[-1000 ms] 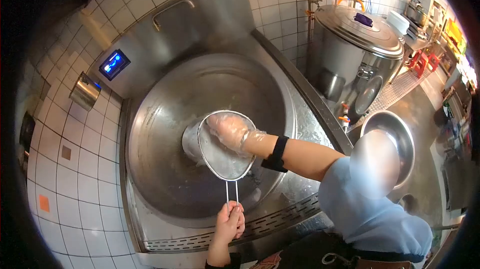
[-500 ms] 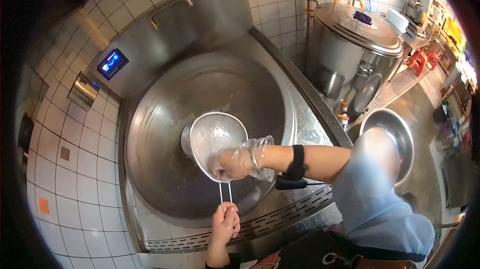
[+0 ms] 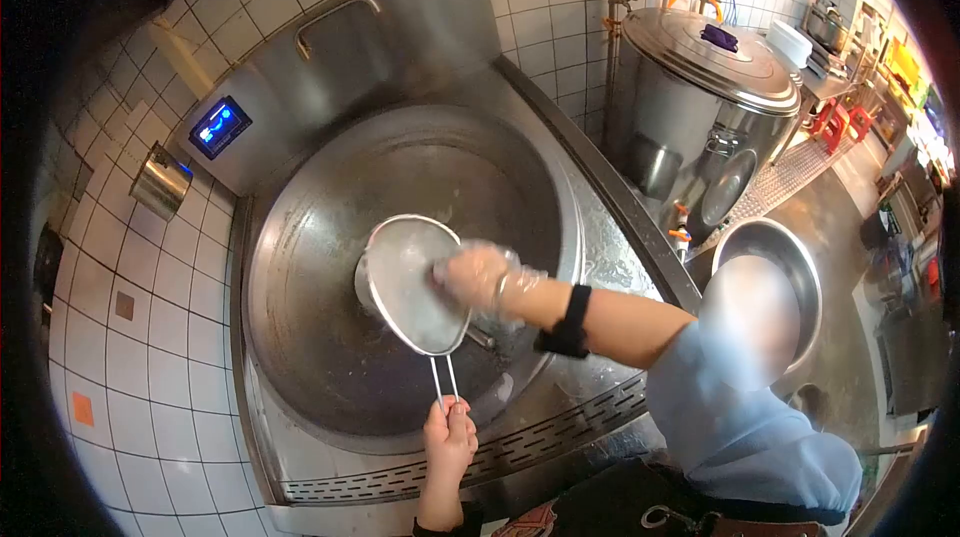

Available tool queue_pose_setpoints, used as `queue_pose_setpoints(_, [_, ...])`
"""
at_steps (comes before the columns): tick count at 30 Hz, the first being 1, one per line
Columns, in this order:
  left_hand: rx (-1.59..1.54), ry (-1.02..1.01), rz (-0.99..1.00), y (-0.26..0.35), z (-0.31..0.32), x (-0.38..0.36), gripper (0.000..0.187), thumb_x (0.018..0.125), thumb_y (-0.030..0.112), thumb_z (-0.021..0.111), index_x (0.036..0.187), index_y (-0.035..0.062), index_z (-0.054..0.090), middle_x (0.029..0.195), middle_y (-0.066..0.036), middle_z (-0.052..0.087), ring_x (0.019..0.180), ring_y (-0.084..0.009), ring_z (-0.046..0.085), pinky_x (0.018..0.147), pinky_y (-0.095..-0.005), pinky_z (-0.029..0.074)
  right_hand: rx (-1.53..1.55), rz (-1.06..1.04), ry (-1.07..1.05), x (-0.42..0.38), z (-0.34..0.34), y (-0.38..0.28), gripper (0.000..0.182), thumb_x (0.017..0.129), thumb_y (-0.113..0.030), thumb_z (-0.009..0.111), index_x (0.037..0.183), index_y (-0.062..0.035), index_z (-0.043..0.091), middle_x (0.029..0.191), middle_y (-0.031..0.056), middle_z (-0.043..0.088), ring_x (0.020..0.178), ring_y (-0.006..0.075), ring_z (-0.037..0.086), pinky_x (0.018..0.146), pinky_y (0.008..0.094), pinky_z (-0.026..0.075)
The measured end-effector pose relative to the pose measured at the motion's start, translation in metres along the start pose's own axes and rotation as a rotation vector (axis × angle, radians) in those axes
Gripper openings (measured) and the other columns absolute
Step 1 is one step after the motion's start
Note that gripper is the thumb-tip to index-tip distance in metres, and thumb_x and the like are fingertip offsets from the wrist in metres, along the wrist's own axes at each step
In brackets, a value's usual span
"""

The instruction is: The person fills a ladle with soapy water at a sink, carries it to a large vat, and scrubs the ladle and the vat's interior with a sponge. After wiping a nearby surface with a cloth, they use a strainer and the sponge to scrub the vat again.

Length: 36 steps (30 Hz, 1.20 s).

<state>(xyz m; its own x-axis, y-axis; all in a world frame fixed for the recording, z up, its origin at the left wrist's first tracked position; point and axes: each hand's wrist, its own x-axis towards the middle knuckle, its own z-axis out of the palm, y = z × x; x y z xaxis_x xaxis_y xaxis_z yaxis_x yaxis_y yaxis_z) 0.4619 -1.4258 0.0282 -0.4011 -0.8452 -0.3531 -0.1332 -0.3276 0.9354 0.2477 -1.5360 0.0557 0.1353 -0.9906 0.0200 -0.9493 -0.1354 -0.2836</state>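
Observation:
My left hand (image 3: 450, 437) is closed around the wire handle of a fine-mesh strainer (image 3: 415, 297). The strainer is tilted over a large built-in wok (image 3: 330, 377), its mesh bowl toward me. My right hand (image 3: 480, 277), in a clear plastic glove, is at the right side of the mesh. Its fingers look curled in and are blurred by motion; what they hold, if anything, is hidden. A short metal piece (image 3: 481, 338) shows in the wok behind the strainer, below my right wrist.
A faucet (image 3: 340, 22) and a lit blue control panel (image 3: 220, 127) are on the steel backsplash. A metal cup (image 3: 161, 182) hangs at the left wall. To the right stand a tall lidded steel pot (image 3: 665, 87) and a large steel bowl (image 3: 813, 302). A slotted drain (image 3: 380, 489) runs along the front.
My right hand has moved right and up, from inside the strainer's lower part to its right side. The strainer has shifted slightly left and turned a little, still in my left hand.

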Motion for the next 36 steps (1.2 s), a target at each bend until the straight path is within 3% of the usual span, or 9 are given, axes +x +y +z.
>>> queue_pose_setpoints(3, [0.043, -0.014, 0.003, 0.000, 0.000, 0.000, 0.014, 0.093, 0.016, 0.036, 0.088, 0.0046, 0.040, 0.051, 0.001, 0.034, 0.032, -0.0063, 0.029, 0.028, -0.0228, 0.024, 0.125, 0.072, -0.048, -0.001, -0.006, 0.002, 0.016, 0.074, -0.015, 0.054, 0.087, -0.0112, 0.064, 0.084, 0.0139, 0.063, 0.079, 0.0295, 0.062, 0.070, 0.0396, 0.049])
queue_pose_setpoints(6, [0.044, 0.015, 0.004, 0.001, 0.000, 0.000, 0.013, 0.092, 0.015, 0.039, 0.087, 0.0035, 0.043, 0.057, 0.000, 0.038, 0.038, -0.0048, 0.031, 0.033, -0.0206, 0.028, 0.421, -0.247, 0.005, -0.033, 0.007, -0.026, 0.021, 0.076, -0.022, 0.056, 0.095, -0.0161, 0.063, 0.085, 0.0119, 0.063, 0.079, 0.0284, 0.062, 0.070, 0.0385, 0.049])
queue_pose_setpoints(11, [0.005, 0.013, -0.032, 0.001, -0.003, -0.003, 0.011, 0.092, 0.015, 0.039, 0.088, 0.0049, 0.043, 0.055, 0.001, 0.037, 0.038, -0.0047, 0.031, 0.032, -0.0208, 0.027, 0.053, 0.048, 0.027, -0.009, 0.002, -0.005, 0.019, 0.078, -0.020, 0.054, 0.094, -0.0155, 0.063, 0.075, 0.0101, 0.063, 0.070, 0.0263, 0.062, 0.064, 0.0360, 0.049])
queue_pose_setpoints(20, [-0.079, -0.045, -0.049, -0.002, -0.001, 0.001, 0.014, 0.093, 0.018, 0.038, 0.089, 0.0051, 0.041, 0.053, 0.001, 0.034, 0.033, -0.0060, 0.029, 0.029, -0.0227, 0.023, 0.463, -0.174, 0.106, -0.045, 0.020, -0.032, 0.017, 0.075, -0.015, 0.057, 0.091, -0.0121, 0.061, 0.084, 0.0117, 0.062, 0.078, 0.0288, 0.061, 0.070, 0.0357, 0.049])
queue_pose_setpoints(23, [-0.032, -0.088, -0.083, 0.002, 0.001, -0.007, 0.014, 0.093, 0.018, 0.037, 0.089, 0.0049, 0.040, 0.052, 0.001, 0.032, 0.032, -0.0065, 0.028, 0.028, -0.0232, 0.022, 0.073, 0.064, 0.036, -0.021, 0.009, -0.001, 0.016, 0.075, -0.018, 0.056, 0.088, -0.0161, 0.066, 0.075, 0.0106, 0.063, 0.072, 0.0252, 0.063, 0.069, 0.0355, 0.049])
queue_pose_setpoints(27, [-0.065, -0.140, -0.130, 0.007, 0.002, -0.008, 0.014, 0.093, 0.017, 0.036, 0.088, 0.0043, 0.040, 0.051, 0.001, 0.033, 0.032, -0.0065, 0.028, 0.028, -0.0230, 0.022, 0.507, 0.003, 0.185, -0.016, 0.022, -0.002, 0.017, 0.074, -0.012, 0.056, 0.088, -0.0104, 0.066, 0.072, 0.0105, 0.063, 0.065, 0.0224, 0.062, 0.061, 0.0337, 0.049])
queue_pose_setpoints(29, [-0.059, -0.144, -0.144, 0.010, -0.001, -0.008, 0.014, 0.093, 0.017, 0.037, 0.088, 0.0042, 0.040, 0.051, 0.001, 0.033, 0.032, -0.0066, 0.028, 0.028, -0.0230, 0.022, 1.140, 0.051, -0.013, -0.019, 0.017, -0.020, 0.018, 0.073, -0.004, 0.056, 0.087, -0.0086, 0.065, 0.070, 0.0062, 0.061, 0.060, 0.0154, 0.058, 0.056, 0.0292, 0.048])
queue_pose_setpoints(32, [-0.059, -0.222, -0.145, 0.009, -0.009, -0.009, 0.014, 0.093, 0.017, 0.037, 0.088, 0.0039, 0.040, 0.052, 0.000, 0.033, 0.032, -0.0066, 0.027, 0.028, -0.0227, 0.022, 1.322, -0.122, -0.294, -0.032, 0.014, -0.025, 0.019, 0.071, 0.001, 0.058, 0.086, -0.0081, 0.065, 0.072, 0.0029, 0.059, 0.058, 0.0101, 0.053, 0.053, 0.0255, 0.046])
queue_pose_setpoints(36, [-0.035, -0.193, -0.152, 0.002, -0.012, -0.016, 0.014, 0.093, 0.017, 0.037, 0.088, 0.0040, 0.040, 0.052, 0.000, 0.033, 0.032, -0.0066, 0.027, 0.028, -0.0227, 0.023, 0.454, -0.362, -0.337, -0.038, 0.008, -0.013, 0.015, 0.073, -0.007, 0.056, 0.084, -0.0092, 0.065, 0.076, 0.0083, 0.062, 0.062, 0.0191, 0.059, 0.057, 0.0310, 0.047])
